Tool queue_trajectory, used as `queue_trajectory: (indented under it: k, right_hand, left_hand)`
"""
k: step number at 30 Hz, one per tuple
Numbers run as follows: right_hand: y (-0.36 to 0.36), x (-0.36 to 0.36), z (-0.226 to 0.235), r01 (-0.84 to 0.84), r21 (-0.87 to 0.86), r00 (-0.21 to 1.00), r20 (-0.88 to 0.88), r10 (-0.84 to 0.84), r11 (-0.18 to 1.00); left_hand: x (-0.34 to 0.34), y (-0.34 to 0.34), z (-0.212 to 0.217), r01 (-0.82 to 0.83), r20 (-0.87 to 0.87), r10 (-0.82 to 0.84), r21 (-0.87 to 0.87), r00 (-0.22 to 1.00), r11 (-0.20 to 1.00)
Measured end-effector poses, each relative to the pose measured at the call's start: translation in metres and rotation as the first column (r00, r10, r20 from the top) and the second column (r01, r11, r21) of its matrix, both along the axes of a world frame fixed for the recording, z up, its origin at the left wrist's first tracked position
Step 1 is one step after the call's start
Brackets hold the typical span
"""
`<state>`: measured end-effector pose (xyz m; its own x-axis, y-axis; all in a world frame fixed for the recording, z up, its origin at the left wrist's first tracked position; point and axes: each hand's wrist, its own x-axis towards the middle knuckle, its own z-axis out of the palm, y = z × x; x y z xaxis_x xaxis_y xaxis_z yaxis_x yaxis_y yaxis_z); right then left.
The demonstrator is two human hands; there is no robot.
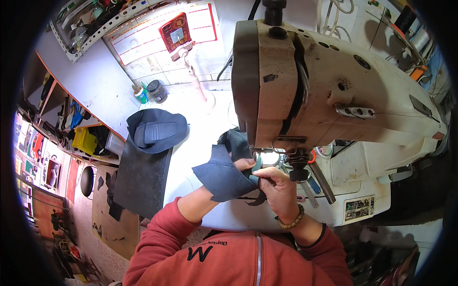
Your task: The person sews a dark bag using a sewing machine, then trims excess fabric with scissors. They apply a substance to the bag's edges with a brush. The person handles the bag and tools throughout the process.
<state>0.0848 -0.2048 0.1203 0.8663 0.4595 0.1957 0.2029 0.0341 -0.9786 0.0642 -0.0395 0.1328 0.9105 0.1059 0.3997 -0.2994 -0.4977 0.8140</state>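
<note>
A dark blue-grey piece of leather-like material (220, 174) lies folded over my left hand (243, 165), which grips its right edge close to the needle area. My right hand (276, 188) pinches the same piece from the right, just below the presser foot (296, 164) of a worn cream sewing machine (334, 90). A dark strap end hangs down under my hands. Both sleeves are red, and a bead bracelet sits on my right wrist.
A stack of dark cut pieces (155, 131) lies on the white table (191, 157) to the left, above a dark sheet (140, 178). Two small pots (150, 91) stand near the wall. Shelves with clutter run along the left.
</note>
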Motion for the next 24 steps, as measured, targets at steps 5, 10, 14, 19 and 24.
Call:
queue_trajectory:
  k: [5,10,14,19,24]
  right_hand:
    - [0.001,0.000,0.001,0.015,0.000,0.999,0.037,-0.015,1.000]
    - [0.003,-0.004,0.006,0.019,0.046,0.999,0.033,-0.021,0.999]
    - [0.004,-0.003,0.005,0.005,0.052,1.000,0.027,-0.006,0.999]
    - [0.008,0.000,0.000,0.063,0.074,0.988,0.134,-0.073,0.995]
    - [0.006,0.002,0.000,0.029,0.028,0.997,0.066,-0.030,0.999]
  left_hand:
    - [0.007,0.016,-0.006,0.066,0.125,-0.119,0.363,0.985,0.929]
    - [-0.001,0.023,-0.012,0.012,0.016,-0.024,0.553,1.000,0.833]
    - [0.003,0.021,-0.022,0.119,0.087,-0.133,0.154,0.987,0.981]
    - [0.009,0.023,-0.034,0.148,-0.039,-0.151,-0.056,0.988,0.987]
    - [0.010,0.020,-0.033,-0.029,0.098,0.003,0.266,0.995,0.963]
